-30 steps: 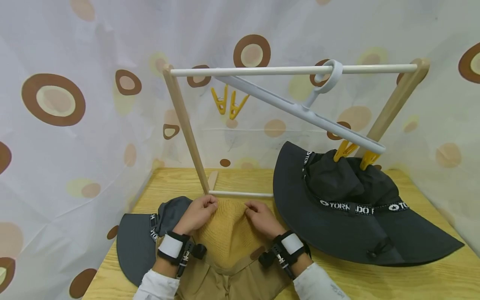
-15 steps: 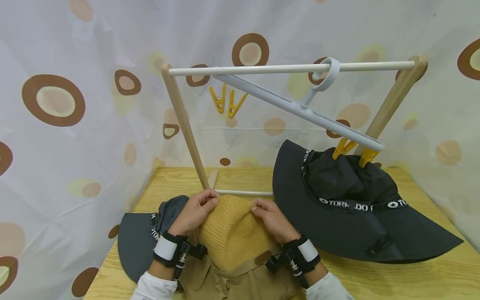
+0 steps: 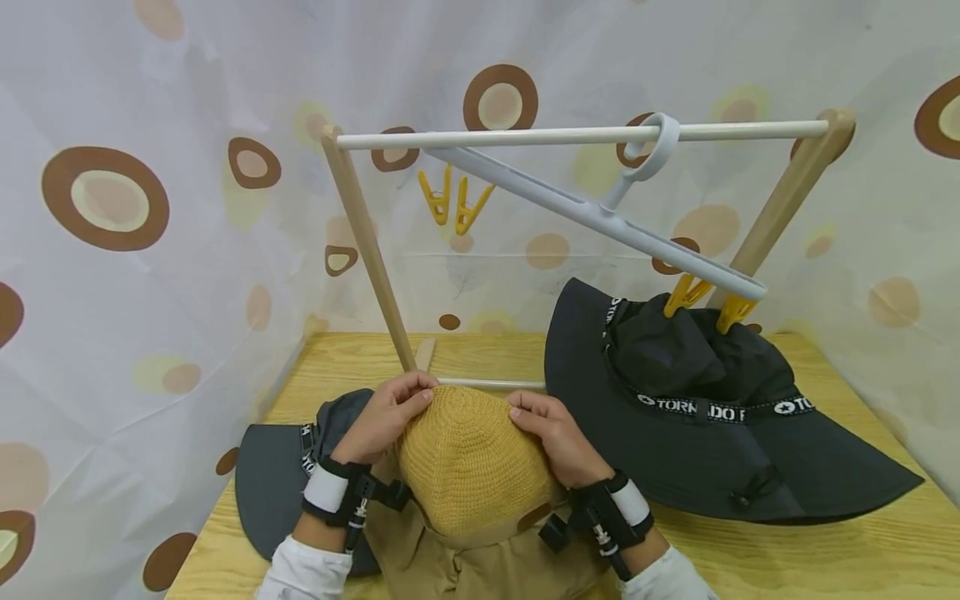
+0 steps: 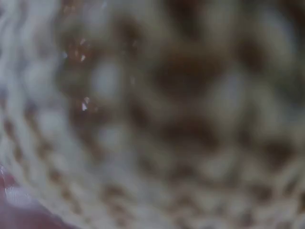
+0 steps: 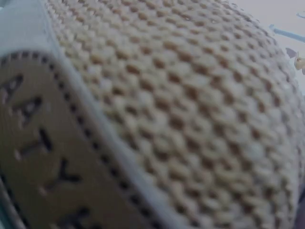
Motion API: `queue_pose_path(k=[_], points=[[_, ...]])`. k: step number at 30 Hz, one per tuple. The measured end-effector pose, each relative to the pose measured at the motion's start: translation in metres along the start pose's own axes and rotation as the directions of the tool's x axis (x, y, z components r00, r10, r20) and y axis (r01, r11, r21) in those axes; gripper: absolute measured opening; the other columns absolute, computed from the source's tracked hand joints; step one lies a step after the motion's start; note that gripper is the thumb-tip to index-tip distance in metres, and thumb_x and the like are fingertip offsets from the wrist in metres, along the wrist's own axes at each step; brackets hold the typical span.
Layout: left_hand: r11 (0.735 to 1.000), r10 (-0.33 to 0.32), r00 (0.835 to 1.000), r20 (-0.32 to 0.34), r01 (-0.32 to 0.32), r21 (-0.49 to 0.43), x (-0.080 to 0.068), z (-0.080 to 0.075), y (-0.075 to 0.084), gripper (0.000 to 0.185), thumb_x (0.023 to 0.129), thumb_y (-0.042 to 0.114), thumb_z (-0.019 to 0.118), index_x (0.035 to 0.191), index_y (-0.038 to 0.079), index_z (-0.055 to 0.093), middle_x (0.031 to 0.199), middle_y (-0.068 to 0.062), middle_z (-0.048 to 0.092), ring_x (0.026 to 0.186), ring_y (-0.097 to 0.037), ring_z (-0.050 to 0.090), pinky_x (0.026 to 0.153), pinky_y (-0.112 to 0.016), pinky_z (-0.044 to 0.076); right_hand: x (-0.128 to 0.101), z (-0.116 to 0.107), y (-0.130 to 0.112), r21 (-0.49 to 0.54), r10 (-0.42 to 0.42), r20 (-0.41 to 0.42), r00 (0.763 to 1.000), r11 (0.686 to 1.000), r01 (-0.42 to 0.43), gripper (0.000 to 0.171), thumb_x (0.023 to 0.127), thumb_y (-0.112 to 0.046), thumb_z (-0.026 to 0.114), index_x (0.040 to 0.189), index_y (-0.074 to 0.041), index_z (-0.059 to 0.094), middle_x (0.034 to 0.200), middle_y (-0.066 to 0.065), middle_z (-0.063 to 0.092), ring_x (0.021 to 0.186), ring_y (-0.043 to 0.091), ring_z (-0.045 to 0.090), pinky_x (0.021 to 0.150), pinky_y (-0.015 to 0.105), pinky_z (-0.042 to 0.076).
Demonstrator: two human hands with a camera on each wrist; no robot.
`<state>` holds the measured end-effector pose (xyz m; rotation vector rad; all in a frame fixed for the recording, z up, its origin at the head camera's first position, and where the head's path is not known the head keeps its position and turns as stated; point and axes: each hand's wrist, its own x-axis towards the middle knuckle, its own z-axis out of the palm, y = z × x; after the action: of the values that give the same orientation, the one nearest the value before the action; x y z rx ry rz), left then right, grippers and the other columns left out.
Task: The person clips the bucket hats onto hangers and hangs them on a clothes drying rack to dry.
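A sun hat with a yellow knitted crown (image 3: 472, 467) and a tan cloth brim (image 3: 510, 567) is between both hands in the head view. My left hand (image 3: 384, 419) pinches the crown's upper left edge between thumb and fingers. On the upper right edge, my right hand (image 3: 558, 437) pinches the knit in the same way. Blurred knit (image 4: 181, 119) fills the left wrist view. The right wrist view shows the knit (image 5: 190, 105) close up, beside a brown stitched patch (image 5: 52, 152) with dark letters.
A rack with a white top bar (image 3: 525, 138) stands behind. From it a tilted white hanger (image 3: 600, 218) carries yellow clips (image 3: 450, 200); a black wide-brimmed hat (image 3: 675, 417) hangs from its right end. A dark grey hat (image 3: 273, 483) lies left on the wooden table (image 3: 847, 542).
Both hands have moved slightly up and apart, the right one farther right. The knitted crown has risen with them, and its middle fold has spread into a rounder, smoother shape.
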<state>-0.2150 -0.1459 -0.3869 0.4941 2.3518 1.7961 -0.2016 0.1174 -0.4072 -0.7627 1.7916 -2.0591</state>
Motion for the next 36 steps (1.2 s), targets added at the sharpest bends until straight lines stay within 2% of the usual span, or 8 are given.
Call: queue_pose_path(k=[5, 11, 13, 20, 26, 30, 32, 36], points=[[0.999, 0.049, 0.998, 0.050, -0.051, 0.021, -0.001, -0.002, 0.008, 0.022, 0.105, 0.009, 0.044, 0.113, -0.005, 0.059, 0.100, -0.003, 0.060, 0.090, -0.012, 0.054, 0.083, -0.025, 0.044, -0.004, 0.000, -0.007, -0.069, -0.030, -0.003, 1.000, 0.997, 0.030, 0.018, 0.105, -0.016, 0.044, 0.099, -0.009, 0.059, 0.083, -0.007, 0.058, 0.070, 0.006, 0.055, 0.070, 0.023, 0.047], [0.992, 0.120, 0.988, 0.099, -0.123, 0.023, -0.007, -0.002, 0.017, 0.028, 0.105, 0.012, 0.046, 0.121, -0.004, 0.061, 0.116, -0.022, 0.062, 0.096, -0.008, 0.059, 0.087, -0.024, 0.048, -0.008, 0.000, -0.017, -0.172, -0.089, 0.009, 0.996, 0.981, 0.089, 0.025, 0.105, -0.012, 0.043, 0.098, 0.008, 0.055, 0.081, -0.007, 0.054, 0.070, 0.008, 0.052, 0.071, 0.025, 0.044], [0.989, 0.147, 0.982, 0.118, -0.149, 0.012, -0.010, -0.001, 0.020, 0.029, 0.105, 0.014, 0.047, 0.122, -0.003, 0.062, 0.117, -0.019, 0.063, 0.097, -0.007, 0.060, 0.087, -0.024, 0.049, -0.009, 0.000, -0.021, -0.205, -0.107, 0.008, 0.994, 0.973, 0.107, 0.026, 0.105, -0.011, 0.043, 0.098, 0.011, 0.056, 0.079, -0.006, 0.052, 0.070, 0.009, 0.050, 0.071, 0.025, 0.043], [0.974, 0.220, 0.959, 0.180, -0.206, -0.091, -0.018, -0.002, 0.026, 0.030, 0.103, 0.015, 0.051, 0.120, -0.008, 0.060, 0.107, 0.007, 0.063, 0.091, -0.005, 0.058, 0.081, -0.023, 0.048, -0.014, 0.001, -0.033, -0.278, -0.160, 0.055, 0.986, 0.946, 0.169, 0.021, 0.104, -0.006, 0.042, 0.099, 0.008, 0.058, 0.077, 0.004, 0.049, 0.066, 0.014, 0.049, 0.068, 0.028, 0.043], [0.948, 0.309, 0.935, 0.174, -0.288, -0.135, -0.028, -0.004, 0.030, 0.020, 0.103, 0.009, 0.048, 0.106, -0.009, 0.058, 0.087, 0.006, 0.053, 0.075, -0.009, 0.048, 0.071, -0.026, 0.043, -0.013, 0.005, -0.047, -0.391, -0.166, 0.053, 0.985, 0.904, 0.173, 0.016, 0.102, -0.004, 0.048, 0.101, 0.001, 0.063, 0.073, 0.008, 0.047, 0.063, 0.011, 0.045, 0.063, 0.027, 0.041], [0.929, 0.360, 0.921, 0.146, -0.340, -0.145, -0.035, -0.005, 0.034, 0.018, 0.104, 0.007, 0.047, 0.104, -0.007, 0.058, 0.086, 0.005, 0.052, 0.073, -0.011, 0.049, 0.068, -0.028, 0.044, -0.011, 0.009, -0.066, -0.531, -0.163, -0.009, 0.987, 0.837, 0.134, 0.015, 0.102, -0.008, 0.053, 0.107, -0.006, 0.067, 0.090, 0.006, 0.062, 0.073, 0.007, 0.054, 0.068, 0.025, 0.047], [0.921, 0.373, 0.919, 0.128, -0.351, -0.167, -0.038, -0.006, 0.034, 0.017, 0.104, 0.007, 0.047, 0.105, -0.005, 0.059, 0.087, 0.006, 0.054, 0.074, -0.009, 0.050, 0.068, -0.028, 0.046, -0.007, 0.011, -0.078, -0.620, -0.191, -0.020, 0.981, 0.772, 0.138, 0.015, 0.101, -0.010, 0.056, 0.111, -0.008, 0.067, 0.099, 0.006, 0.068, 0.076, 0.005, 0.059, 0.069, 0.024, 0.050], [0.913, 0.371, 0.924, 0.089, -0.345, -0.219, -0.043, -0.007, 0.032, 0.017, 0.104, 0.006, 0.047, 0.106, 0.009, 0.063, 0.091, 0.008, 0.057, 0.078, -0.006, 0.052, 0.071, -0.024, 0.046, 0.005, 0.017, -0.104, -0.762, -0.288, 0.004, 0.958, 0.620, 0.189, 0.020, 0.099, -0.010, 0.059, 0.119, -0.008, 0.065, 0.102, 0.005, 0.070, 0.077, 0.007, 0.063, 0.068, 0.025, 0.053]])
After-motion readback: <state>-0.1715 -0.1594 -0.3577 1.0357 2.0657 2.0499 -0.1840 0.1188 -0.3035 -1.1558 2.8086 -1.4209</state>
